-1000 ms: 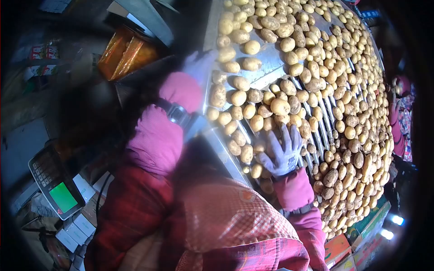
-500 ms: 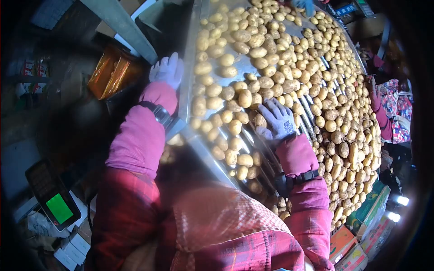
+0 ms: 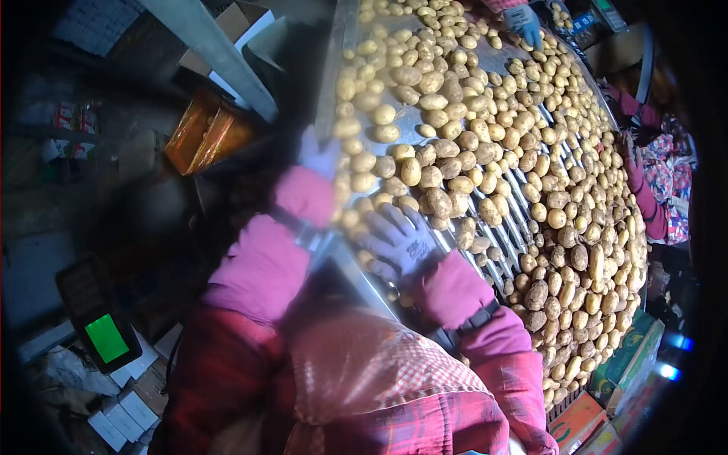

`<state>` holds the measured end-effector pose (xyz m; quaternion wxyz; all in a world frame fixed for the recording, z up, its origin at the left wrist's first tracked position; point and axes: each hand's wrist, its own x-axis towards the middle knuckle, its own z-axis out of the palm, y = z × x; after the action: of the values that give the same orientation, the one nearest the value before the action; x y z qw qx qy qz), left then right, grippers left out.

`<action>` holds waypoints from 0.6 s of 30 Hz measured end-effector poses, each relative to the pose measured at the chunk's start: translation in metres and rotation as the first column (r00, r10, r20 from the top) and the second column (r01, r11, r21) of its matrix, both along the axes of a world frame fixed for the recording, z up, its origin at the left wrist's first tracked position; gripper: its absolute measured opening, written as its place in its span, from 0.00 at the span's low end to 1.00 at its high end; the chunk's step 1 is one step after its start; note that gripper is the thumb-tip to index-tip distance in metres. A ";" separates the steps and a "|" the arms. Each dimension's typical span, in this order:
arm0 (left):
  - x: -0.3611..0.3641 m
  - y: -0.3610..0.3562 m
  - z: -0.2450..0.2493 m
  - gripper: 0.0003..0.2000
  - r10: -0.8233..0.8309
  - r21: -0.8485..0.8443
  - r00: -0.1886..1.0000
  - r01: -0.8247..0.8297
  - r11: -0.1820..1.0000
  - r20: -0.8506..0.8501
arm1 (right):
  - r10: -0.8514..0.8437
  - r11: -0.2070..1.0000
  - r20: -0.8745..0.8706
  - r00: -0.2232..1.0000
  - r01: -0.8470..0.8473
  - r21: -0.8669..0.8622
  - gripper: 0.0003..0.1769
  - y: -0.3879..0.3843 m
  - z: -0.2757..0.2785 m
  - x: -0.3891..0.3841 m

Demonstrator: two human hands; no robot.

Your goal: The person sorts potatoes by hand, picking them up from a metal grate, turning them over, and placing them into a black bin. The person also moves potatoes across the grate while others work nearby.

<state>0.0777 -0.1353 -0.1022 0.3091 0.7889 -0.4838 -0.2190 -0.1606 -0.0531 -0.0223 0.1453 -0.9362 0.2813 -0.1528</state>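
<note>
A wide sorting table with a metal rim [image 3: 352,265] and a slatted part is covered with potatoes [image 3: 557,216], some smooth and pale, others dark with soil. My right hand [image 3: 400,241] wears a light purple-grey work glove and lies palm down over potatoes near the table's close left edge. Its fingers are spread, and nothing is gripped in them. Blurred by motion, my left hand [image 3: 318,155] in a similar glove is at the table's left rim, beside several potatoes. Whether its fingers are apart does not show clearly.
A co-worker's blue-gloved hand [image 3: 523,24] reaches over the far end, and another person's sleeve [image 3: 644,193] shows at the right. A scale display [image 3: 106,339] glows green at lower left. A slanted metal beam [image 3: 212,57] and cardboard boxes [image 3: 626,353] flank the table.
My right hand has swept left and nearer to me, baring slats behind it. My left hand has moved right and slightly down against the rim. The co-worker's blue-gloved hand shows more.
</note>
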 end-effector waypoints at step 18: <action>0.005 -0.018 0.004 0.19 0.032 0.066 0.954 -0.013 0.998 -0.299 | -0.665 0.722 -0.120 0.738 0.593 -0.358 0.36 -0.049 -0.019 -0.083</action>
<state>0.0825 -0.1531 -0.0980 0.3565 0.7613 -0.4151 -0.3478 -0.2439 -0.1017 -0.0411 -0.0924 -0.8053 0.5732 -0.1195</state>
